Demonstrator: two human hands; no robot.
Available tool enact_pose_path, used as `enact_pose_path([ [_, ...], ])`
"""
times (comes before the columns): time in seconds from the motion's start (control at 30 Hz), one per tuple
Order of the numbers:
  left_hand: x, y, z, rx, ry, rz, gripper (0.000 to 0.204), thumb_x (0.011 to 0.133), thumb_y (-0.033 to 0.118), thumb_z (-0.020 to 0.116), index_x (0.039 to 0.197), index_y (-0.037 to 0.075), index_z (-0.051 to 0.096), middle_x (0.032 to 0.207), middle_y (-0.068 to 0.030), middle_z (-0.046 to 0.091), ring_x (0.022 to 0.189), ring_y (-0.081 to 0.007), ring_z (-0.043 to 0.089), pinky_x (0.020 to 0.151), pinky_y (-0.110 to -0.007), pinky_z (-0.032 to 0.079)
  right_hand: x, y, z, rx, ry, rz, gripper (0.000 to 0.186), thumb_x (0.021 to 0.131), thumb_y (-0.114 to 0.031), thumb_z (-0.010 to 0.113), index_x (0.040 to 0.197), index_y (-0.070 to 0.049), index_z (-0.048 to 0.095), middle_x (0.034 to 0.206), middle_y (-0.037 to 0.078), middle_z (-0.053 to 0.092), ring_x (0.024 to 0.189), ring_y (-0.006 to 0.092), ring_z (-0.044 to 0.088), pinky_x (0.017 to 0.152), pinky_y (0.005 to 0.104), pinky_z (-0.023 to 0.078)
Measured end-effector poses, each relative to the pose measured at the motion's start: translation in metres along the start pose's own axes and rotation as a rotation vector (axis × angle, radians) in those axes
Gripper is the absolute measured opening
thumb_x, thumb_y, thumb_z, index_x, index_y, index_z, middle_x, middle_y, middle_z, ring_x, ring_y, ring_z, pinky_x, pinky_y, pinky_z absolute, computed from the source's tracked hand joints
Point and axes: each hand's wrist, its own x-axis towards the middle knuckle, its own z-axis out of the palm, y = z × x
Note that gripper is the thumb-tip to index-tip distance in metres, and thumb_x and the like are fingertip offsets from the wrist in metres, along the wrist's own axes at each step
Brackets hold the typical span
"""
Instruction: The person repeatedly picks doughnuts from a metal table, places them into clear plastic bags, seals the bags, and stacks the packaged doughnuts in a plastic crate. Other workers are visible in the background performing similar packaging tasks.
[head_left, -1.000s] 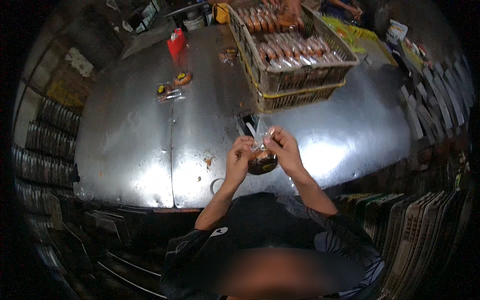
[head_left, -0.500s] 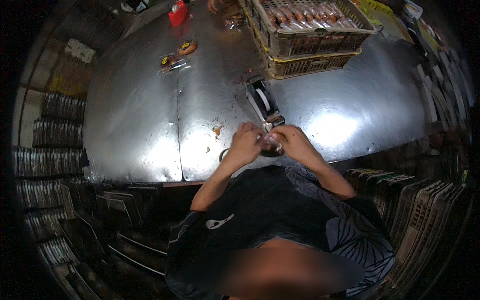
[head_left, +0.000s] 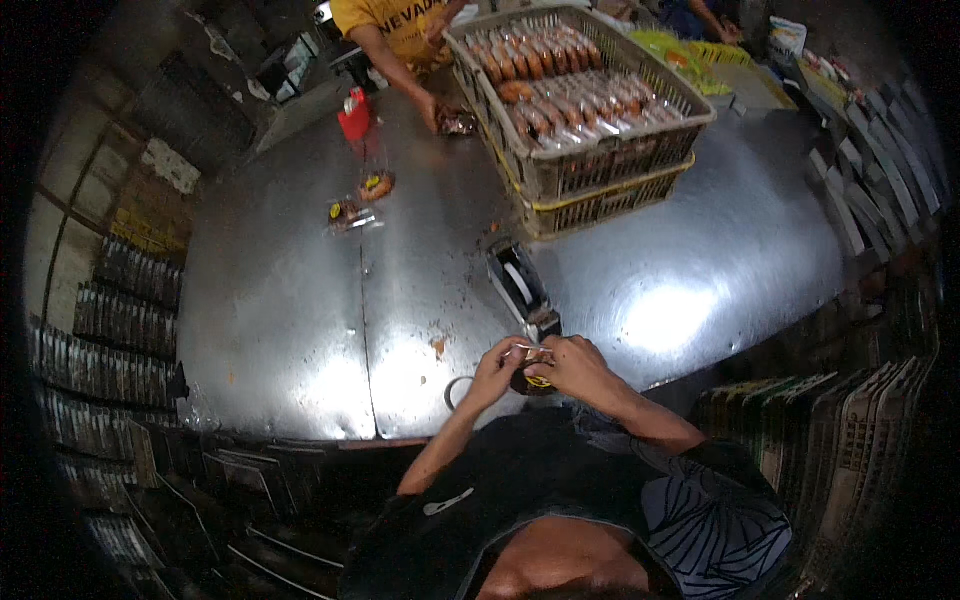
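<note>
Close to the table's near edge, both my hands hold one small clear plastic package (head_left: 531, 383) with a brown baked piece in it and a yellow round label. My left hand (head_left: 490, 376) pinches the bag's gathered end. My right hand (head_left: 578, 368) has its fingers closed on the other side of the package, hiding part of it. Just beyond my fingers stands a black tape dispenser (head_left: 537, 314) with a roll of white tape. A thin ring (head_left: 455, 391) lies left of my left hand, partly covered by the wrist.
Two stacked plastic crates (head_left: 575, 174) of wrapped baked pieces stand at the far middle. Wrapped pieces (head_left: 376, 186) and a red container (head_left: 353, 120) sit far left. Across the metal table (head_left: 270, 300), a person's hand (head_left: 436, 113) touches another package. Racks of trays (head_left: 110, 365) line the left.
The view has tilted up, so table and crates appear lower and the person opposite shows. My hands stay on the package, whose yellow label now shows.
</note>
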Motion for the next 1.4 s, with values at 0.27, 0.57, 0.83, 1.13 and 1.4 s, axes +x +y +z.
enact_pose_path([
  [0.27, 0.020, 0.018, 0.001, 0.070, 0.673, 0.121, 0.028, 0.086, 0.022, 0.050, 0.081, -0.005, 0.057, 0.065, -0.0032, 0.055, 0.062, -0.0080, 0.047, 0.056, -0.023, 0.040, 0.112, 0.070, 0.004, 0.257, -0.027, 0.163, 0.046, 0.073, -0.043, 0.061, 0.068, 0.003, 0.064, 0.059, 0.011, 0.060, 0.057, 0.0171, 0.058, 0.056, 0.0301, 0.044],
  [0.57, 0.008, 0.025, -0.015, 0.024, 0.897, 0.092, 0.035, 0.089, 0.027, 0.043, 0.085, -0.005, 0.058, 0.072, -0.0059, 0.056, 0.068, -0.0112, 0.048, 0.064, -0.026, 0.039, 0.048, 0.067, 0.013, 0.150, 0.061, 0.145, 0.017, 0.072, -0.017, 0.063, 0.067, -0.002, 0.065, 0.061, 0.011, 0.061, 0.057, 0.0168, 0.059, 0.057, 0.0301, 0.046],
  [0.83, 0.017, 0.024, -0.020, 0.181, 0.942, 0.414, 0.026, 0.083, 0.019, 0.050, 0.072, -0.004, 0.055, 0.065, -0.0087, 0.054, 0.060, -0.0157, 0.049, 0.057, -0.028, 0.039, 0.011, 0.044, -0.012, 0.323, 0.006, -0.008, 0.024, 0.078, -0.028, 0.059, 0.079, -0.004, 0.061, 0.086, 0.011, 0.062, 0.074, 0.0237, 0.058, 0.069, 0.0345, 0.045],
  [1.13, 0.020, 0.047, -0.019, 0.473, 0.744, 1.175, 0.022, 0.082, 0.020, 0.049, 0.078, -0.001, 0.054, 0.070, -0.0119, 0.056, 0.056, -0.0226, 0.056, 0.049, -0.030, 0.045, 0.059, -0.060, -0.042, 0.390, -0.077, -0.347, 0.022, 0.072, -0.020, 0.061, 0.082, -0.001, 0.059, 0.088, 0.012, 0.059, 0.081, 0.0181, 0.056, 0.071, 0.0301, 0.044],
  [1.4, 0.013, 0.034, -0.012, 0.317, 0.870, 0.706, 0.026, 0.083, 0.018, 0.048, 0.072, -0.004, 0.056, 0.064, -0.0132, 0.056, 0.054, -0.0204, 0.055, 0.051, -0.029, 0.044, 0.100, -0.032, -0.021, 0.873, -0.385, 0.014, 0.039, 0.070, -0.020, 0.067, 0.100, 0.000, 0.052, 0.085, 0.007, 0.059, 0.076, 0.0125, 0.056, 0.065, 0.0243, 0.044],
])
